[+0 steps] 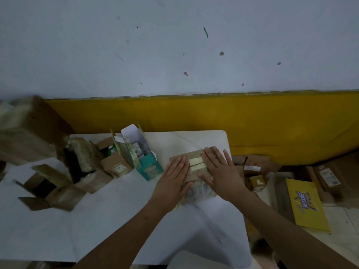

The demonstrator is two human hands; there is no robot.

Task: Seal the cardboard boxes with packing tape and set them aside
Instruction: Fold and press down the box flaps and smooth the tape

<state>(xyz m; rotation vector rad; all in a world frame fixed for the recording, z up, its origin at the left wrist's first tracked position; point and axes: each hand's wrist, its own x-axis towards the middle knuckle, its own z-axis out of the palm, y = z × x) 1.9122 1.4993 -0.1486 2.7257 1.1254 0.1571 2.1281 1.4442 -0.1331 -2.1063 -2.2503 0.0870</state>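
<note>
Behind, a pale grey wall with some small stains, and below it a wide yellow band. In front of that, a white desk, seen from above.

On the right part of the desk, near its right edge, a flat brown cardboard box, with shiny clear tape over its near end. On its top, two pale strips side by side along the seam of the flaps, between the two hands.

On the left half of the box top, the left hand, lying flat. Grip fully open, fingers straight and close together, pointing to the far side, holding nothing, only pressing down. On the right half, the right hand, flat in the same way. Grip open too, fingers straight and a little spread, thumb over the near part of the box, nothing held. Both forearms bare, stretched from the near edge.

Just left of the box, a teal carton, tilted, and behind it a tall white carton with open flaps. Farther left, a heap of small brown boxes, some open, some closed. At the far left, a big brown box, blurred.

On the floor to the right of the desk, more floor boxes in brown and a flat yellow pack with blue letters, not readable.
</note>
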